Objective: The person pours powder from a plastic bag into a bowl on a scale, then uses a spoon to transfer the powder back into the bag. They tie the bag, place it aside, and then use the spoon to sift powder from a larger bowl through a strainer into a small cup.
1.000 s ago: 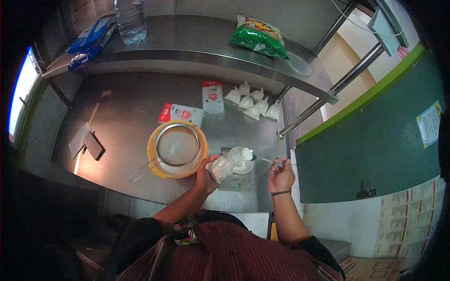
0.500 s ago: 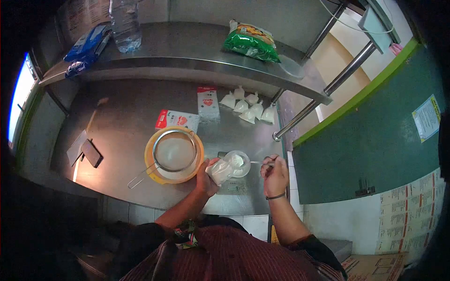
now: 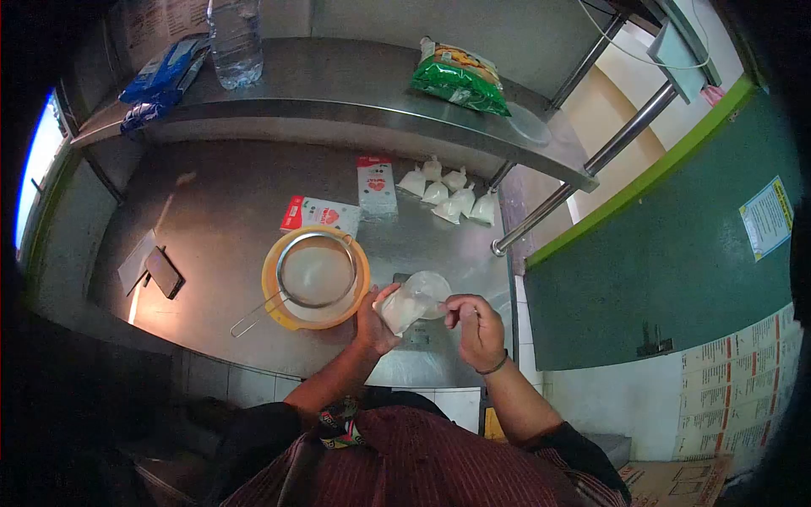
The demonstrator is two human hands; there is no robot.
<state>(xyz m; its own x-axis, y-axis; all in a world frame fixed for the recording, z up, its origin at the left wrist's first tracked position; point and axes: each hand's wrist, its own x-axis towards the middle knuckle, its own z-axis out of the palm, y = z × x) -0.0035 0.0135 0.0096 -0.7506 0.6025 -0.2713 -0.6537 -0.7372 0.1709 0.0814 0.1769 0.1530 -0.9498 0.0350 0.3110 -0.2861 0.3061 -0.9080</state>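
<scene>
Steel counter (image 3: 220, 203): the action sits near its front edge, beside a yellow bowl.
Yellow bowl (image 3: 271, 279): unmoved, with the wire sieve (image 3: 318, 269) resting across its top.
Right hand (image 3: 478, 331): here's the change! It swings in from the right, closing the gap, so the work now centres on the bag; palm inward, fingers curled in a pinch, apparently around a thin utensil.
Left hand (image 3: 374, 324): steady, just right of the bowl, wrapped around the plastic bag's lower end.
Plastic bag (image 3: 400, 312): tilted, between the hands; the white heap by its mouth drops from sight.
Clear cup (image 3: 432, 284): just beyond the bag; contact can't be told.
Thin utensil: almost wholly hidden now.
</scene>
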